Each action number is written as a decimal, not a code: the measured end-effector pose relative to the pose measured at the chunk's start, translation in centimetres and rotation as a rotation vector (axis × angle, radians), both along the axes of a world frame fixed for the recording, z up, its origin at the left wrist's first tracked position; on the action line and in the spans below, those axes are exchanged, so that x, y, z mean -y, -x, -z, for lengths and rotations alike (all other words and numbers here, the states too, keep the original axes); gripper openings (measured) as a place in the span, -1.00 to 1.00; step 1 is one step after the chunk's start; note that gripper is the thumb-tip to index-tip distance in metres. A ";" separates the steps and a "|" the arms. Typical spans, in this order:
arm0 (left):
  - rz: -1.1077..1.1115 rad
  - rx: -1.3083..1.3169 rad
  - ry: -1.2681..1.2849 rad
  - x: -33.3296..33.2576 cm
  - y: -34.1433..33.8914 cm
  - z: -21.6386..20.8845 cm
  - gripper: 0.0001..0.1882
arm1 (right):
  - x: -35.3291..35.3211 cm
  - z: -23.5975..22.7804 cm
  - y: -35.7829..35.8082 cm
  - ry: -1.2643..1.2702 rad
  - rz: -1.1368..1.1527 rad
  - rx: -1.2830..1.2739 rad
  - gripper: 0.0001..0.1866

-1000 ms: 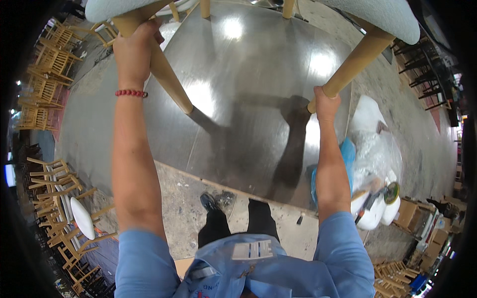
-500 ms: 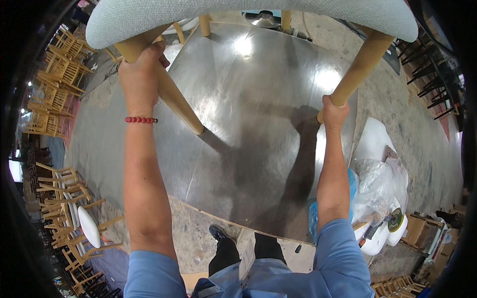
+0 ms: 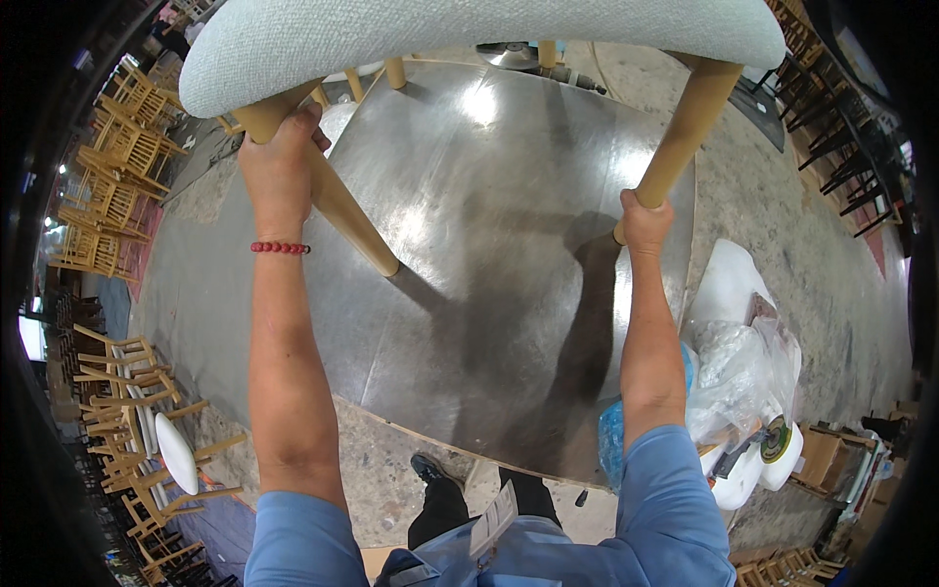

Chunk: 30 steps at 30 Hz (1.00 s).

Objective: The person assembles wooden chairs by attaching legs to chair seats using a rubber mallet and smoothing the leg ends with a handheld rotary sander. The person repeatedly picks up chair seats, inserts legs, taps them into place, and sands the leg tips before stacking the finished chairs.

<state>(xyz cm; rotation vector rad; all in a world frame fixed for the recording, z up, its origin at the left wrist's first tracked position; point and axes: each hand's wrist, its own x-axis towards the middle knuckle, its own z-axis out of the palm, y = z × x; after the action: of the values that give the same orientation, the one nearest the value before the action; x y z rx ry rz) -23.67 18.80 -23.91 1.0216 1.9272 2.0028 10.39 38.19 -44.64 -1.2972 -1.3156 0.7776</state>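
Observation:
A chair with a pale grey woven-fabric seat (image 3: 469, 44) and light wooden legs stands upright on a grey metal-topped table (image 3: 489, 323). My left hand (image 3: 284, 176) is wrapped round the upper part of the near left leg (image 3: 352, 230), just beneath the seat. Lower down on the near right leg (image 3: 690, 132), my right hand (image 3: 646, 223) is closed round the wood close to its foot. Both far legs show at the back under the seat, and the top of the chair is cut off by the frame edge.
An angle grinder (image 3: 514, 56) lies at the table's far edge. On the right, another grinder (image 3: 773, 440) rests on white seats beside clear plastic wrap (image 3: 738, 367) and a blue bag (image 3: 611, 440). Stacked wooden chairs (image 3: 122, 166) stand left, dark chairs (image 3: 846, 147) right.
The chair's seat shifts slightly left and lower in the view, with both hands still gripping the same legs. My right hand appears a little further left.

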 end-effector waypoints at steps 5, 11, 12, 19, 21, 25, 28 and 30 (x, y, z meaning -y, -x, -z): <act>0.002 -0.016 0.013 0.1 0.1 0.1 -0.74 | -0.3 -0.4 0.2 0.028 -0.036 -0.007 -0.78; -0.021 0.004 0.034 0.2 -0.2 -0.2 -0.73 | -0.6 -0.8 0.9 0.011 -0.039 -0.022 -0.79; -0.025 0.004 0.042 0.2 -0.3 -0.2 -0.74 | -0.6 -0.8 0.9 0.012 -0.047 -0.020 -0.79; -0.059 -0.031 0.041 0.6 -0.3 -0.4 -0.76 | -0.5 -3.0 0.7 0.119 -0.141 -0.009 -0.77; -0.052 -0.017 0.021 1.1 0.2 -0.2 -0.76 | 1.8 -3.6 0.2 0.138 -0.137 0.070 -0.77; 0.066 -0.049 -0.020 4.9 4.8 1.6 -0.73 | 9.8 -3.7 -1.1 0.226 -0.121 0.175 -0.75; 0.128 -0.480 0.111 9.9 11.0 4.3 -0.62 | 18.7 -3.7 -0.3 0.229 -0.045 0.063 -0.72; 0.071 -0.589 0.054 10.7 12.6 5.7 -0.58 | 23.0 -3.7 0.3 0.227 0.021 0.003 -0.69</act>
<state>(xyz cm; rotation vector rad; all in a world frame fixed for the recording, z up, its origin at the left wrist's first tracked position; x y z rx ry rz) -36.30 8.09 -29.60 1.7896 2.1430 1.7229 10.08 15.20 -40.93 -1.4880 -1.2410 0.9312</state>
